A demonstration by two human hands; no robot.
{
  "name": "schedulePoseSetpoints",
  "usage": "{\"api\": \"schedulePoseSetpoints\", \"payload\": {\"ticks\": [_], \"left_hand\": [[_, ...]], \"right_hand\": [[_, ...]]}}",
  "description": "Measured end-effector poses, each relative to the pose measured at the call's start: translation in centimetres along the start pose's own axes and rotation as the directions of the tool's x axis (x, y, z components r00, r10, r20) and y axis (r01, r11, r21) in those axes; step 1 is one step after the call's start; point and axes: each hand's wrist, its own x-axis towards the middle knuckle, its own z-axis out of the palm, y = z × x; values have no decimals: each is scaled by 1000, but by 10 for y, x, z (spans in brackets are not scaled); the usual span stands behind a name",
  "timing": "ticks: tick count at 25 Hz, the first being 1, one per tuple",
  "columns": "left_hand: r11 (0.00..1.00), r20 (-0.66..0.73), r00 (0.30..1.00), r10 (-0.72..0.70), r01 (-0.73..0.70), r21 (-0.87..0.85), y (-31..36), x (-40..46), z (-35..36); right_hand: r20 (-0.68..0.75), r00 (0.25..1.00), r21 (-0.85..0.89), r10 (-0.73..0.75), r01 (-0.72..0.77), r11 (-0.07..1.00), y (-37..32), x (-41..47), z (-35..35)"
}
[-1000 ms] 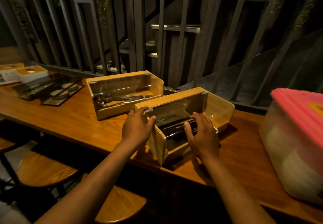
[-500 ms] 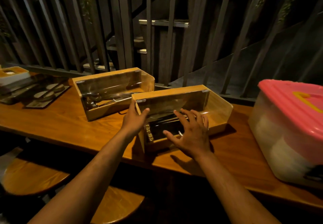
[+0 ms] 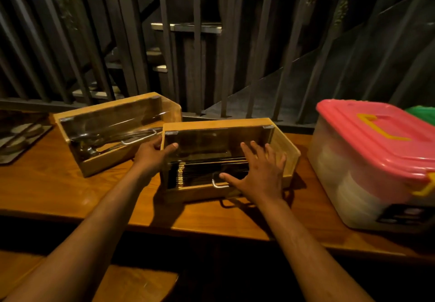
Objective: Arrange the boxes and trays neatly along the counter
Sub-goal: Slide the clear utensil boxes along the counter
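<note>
A wooden box with a clear lid sits on the wooden counter, roughly square to its front edge, with dark cutlery inside. My left hand grips the box's left end, thumb over the upper corner. My right hand lies flat on the clear lid near its metal handle, fingers spread. A second wooden box with a clear lid stands to the left, angled, holding metal utensils.
A clear plastic tub with a pink lid stands on the counter at the right, something green behind it. A dark tray with small dishes lies at the far left. Dark railing bars run behind the counter; wooden stools sit below.
The near box has swung from a diagonal to roughly parallel with the counter edge. My right hand opened flat on its lid; my left hand stayed on its left end.
</note>
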Motion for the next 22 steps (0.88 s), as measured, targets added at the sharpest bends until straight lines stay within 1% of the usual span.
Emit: {"api": "schedulePoseSetpoints", "payload": {"ticks": [1, 5, 6, 9, 13, 15, 17, 20, 22], "left_hand": [[999, -8, 1000, -3, 4, 38, 2, 4, 2], [980, 35, 999, -31, 23, 200, 6, 18, 26], [980, 45, 999, -26, 17, 198, 6, 21, 34], [992, 98, 995, -20, 8, 123, 8, 28, 55], [994, 164, 986, -19, 0, 113, 18, 38, 81], [993, 176, 984, -33, 12, 116, 21, 43, 92], [993, 179, 983, -30, 10, 115, 21, 44, 98], [989, 177, 984, 14, -40, 144, 21, 43, 104], [979, 142, 989, 40, -68, 192, 21, 40, 105]], "right_hand": [[-6, 1000, -13, 12, -12, 1000, 1, -1, -1], [-62, 997, -52, 46, -49, 997, 16, -4, -5], [-76, 995, -54, 59, -64, 996, 22, -5, -7], [-115, 989, -43, 88, -93, 995, 36, -4, -7], [-115, 984, -15, 136, -138, 990, 54, 0, -6], [-123, 980, 20, 156, -155, 988, 62, 1, -5], [-140, 977, 6, 161, -162, 987, 68, 1, -4], [-165, 974, -24, 156, -163, 986, 72, 0, -2], [-162, 974, -15, 158, -162, 987, 72, -1, 0]]}}
